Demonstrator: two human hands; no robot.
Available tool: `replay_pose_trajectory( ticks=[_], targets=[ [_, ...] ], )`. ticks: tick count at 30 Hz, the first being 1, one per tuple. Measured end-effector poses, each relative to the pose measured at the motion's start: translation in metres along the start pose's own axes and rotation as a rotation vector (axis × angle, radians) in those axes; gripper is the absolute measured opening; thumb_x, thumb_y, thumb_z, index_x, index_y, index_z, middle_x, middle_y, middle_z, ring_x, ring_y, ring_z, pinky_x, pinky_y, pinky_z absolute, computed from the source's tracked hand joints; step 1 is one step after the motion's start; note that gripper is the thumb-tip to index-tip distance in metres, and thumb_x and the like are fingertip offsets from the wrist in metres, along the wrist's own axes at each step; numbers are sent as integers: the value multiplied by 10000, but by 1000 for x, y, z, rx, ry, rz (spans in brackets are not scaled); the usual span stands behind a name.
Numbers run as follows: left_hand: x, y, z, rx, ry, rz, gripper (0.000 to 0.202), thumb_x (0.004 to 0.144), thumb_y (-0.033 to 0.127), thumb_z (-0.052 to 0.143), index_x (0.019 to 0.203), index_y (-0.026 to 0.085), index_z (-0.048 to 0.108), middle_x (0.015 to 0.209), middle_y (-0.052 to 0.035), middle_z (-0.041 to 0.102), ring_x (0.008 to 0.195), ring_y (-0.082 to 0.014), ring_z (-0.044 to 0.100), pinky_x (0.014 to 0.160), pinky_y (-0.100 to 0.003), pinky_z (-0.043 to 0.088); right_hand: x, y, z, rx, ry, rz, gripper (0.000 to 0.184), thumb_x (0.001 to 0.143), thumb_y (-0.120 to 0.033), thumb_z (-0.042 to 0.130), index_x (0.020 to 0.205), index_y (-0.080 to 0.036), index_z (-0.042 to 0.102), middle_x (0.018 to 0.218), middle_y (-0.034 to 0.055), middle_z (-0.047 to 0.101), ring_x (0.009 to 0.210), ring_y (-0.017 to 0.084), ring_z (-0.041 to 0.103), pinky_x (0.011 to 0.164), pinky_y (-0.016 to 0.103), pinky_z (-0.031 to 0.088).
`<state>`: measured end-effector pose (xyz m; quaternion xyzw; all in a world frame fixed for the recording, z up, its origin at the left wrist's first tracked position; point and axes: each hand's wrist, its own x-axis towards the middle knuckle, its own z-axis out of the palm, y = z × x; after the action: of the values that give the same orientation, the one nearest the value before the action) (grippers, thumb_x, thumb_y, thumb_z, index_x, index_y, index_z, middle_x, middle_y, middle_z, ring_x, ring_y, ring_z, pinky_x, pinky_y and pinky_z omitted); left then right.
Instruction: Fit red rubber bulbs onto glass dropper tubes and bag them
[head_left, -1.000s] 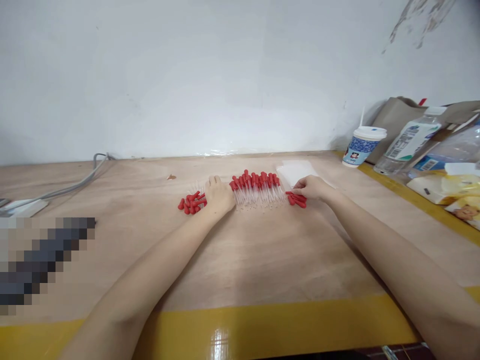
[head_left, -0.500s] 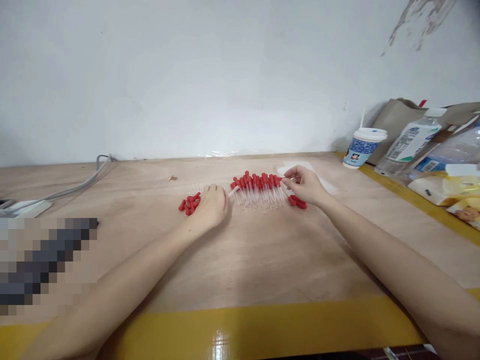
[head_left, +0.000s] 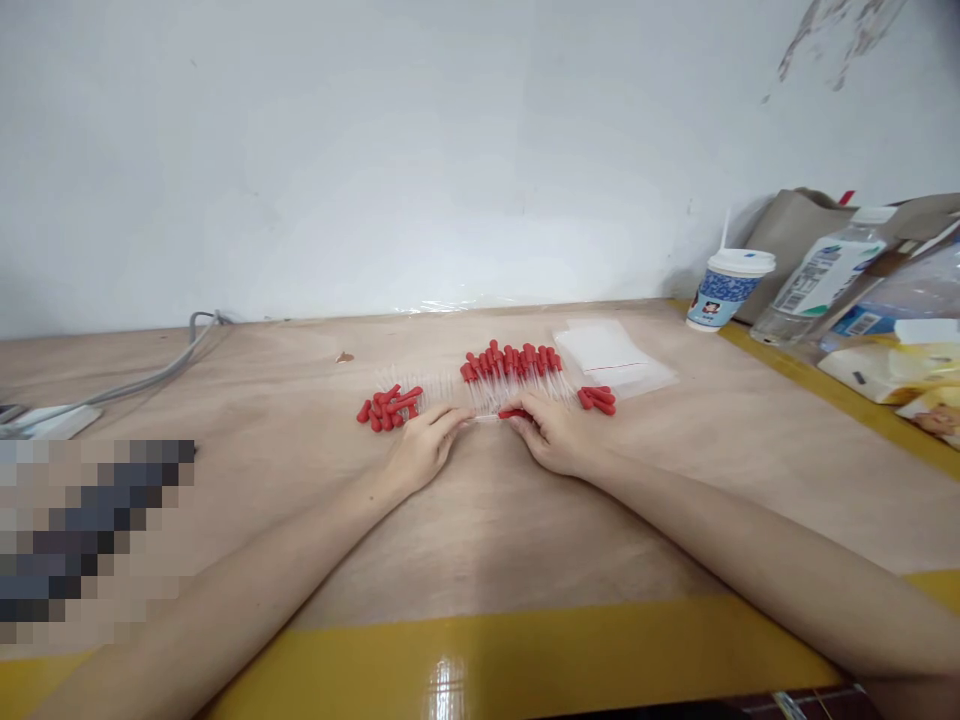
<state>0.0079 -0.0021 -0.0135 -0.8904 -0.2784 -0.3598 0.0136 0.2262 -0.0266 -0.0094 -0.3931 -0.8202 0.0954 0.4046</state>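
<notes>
Between my hands a clear glass dropper tube (head_left: 487,418) lies roughly level. My left hand (head_left: 427,445) pinches its left end. In the fingers of my right hand (head_left: 555,435) is a red rubber bulb (head_left: 511,413), at the tube's right end; how far the tube sits inside it I cannot tell. Just behind my hands lies a row of droppers with red bulbs (head_left: 514,360), partly hidden by my right hand. Loose red bulbs (head_left: 384,411) form a pile left of my left hand, with bare clear tubes (head_left: 439,386) behind. A few more bulbs (head_left: 598,400) lie on the right.
Clear zip bags (head_left: 607,350) lie behind the right-hand bulbs. A paper cup (head_left: 726,290), a plastic bottle (head_left: 825,275) and packages (head_left: 862,375) stand along the right edge. Grey cables (head_left: 161,372) run at the left. Yellow tape (head_left: 375,665) borders the wooden table's front.
My right hand has come from the right end of the dropper row toward the left and nearer me. My left hand has shifted slightly nearer me with the tube. Both hands now meet at the tube.
</notes>
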Motion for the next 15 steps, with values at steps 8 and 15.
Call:
replay_pose_trajectory(
  ticks=[8, 15],
  targets=[
    [-1, -2, 2, 0, -19, -19, 245, 891, 173, 396, 1038, 162, 591, 926, -75, 630, 814, -151, 602, 714, -275, 504, -2, 1, 0, 41, -13, -25, 144, 843, -162, 439, 936, -187, 545, 855, 41, 591, 786, 148, 547, 703, 289, 454],
    [-1, -2, 1, -21, -43, 59, 280, 886, 153, 399, 1092, 176, 586, 961, -75, 645, 819, -141, 623, 717, -260, 522, -1, 0, 1, 46, -11, -44, 136, 846, -251, 502, 898, -207, 619, 867, 33, 643, 776, 136, 591, 704, 268, 475]
  ],
)
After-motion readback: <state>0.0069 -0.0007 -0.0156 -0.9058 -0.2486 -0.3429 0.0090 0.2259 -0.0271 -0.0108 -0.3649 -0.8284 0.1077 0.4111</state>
